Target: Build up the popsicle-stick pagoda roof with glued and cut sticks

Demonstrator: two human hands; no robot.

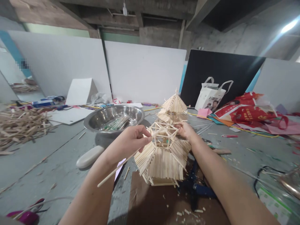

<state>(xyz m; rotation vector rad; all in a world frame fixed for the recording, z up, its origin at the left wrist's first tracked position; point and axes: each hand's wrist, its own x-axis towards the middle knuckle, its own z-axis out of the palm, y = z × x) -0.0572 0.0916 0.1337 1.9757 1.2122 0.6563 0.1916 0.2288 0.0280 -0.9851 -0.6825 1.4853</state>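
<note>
A tiered model [161,162] built of thin wooden sticks stands in front of me, with sloped stick roof panels below and an open lattice frame on top. My left hand [133,139] pinches a long wooden stick [112,173] at the left side of the lattice. One end of the stick slants down toward me; the other end reaches over the frame. With bent fingers, my right hand [186,131] grips the right rear of the lattice; its fingertips are partly hidden. Behind the model rises a pointed stick roof section [175,103].
A steel basin [91,120] holding sticks stands at the left back, near a pale oval object [90,157]. Blue tool [199,189] and stick scraps lie by the brown board [150,206]. Wood strips [23,128] are heaped far left; bags [253,109] lie right.
</note>
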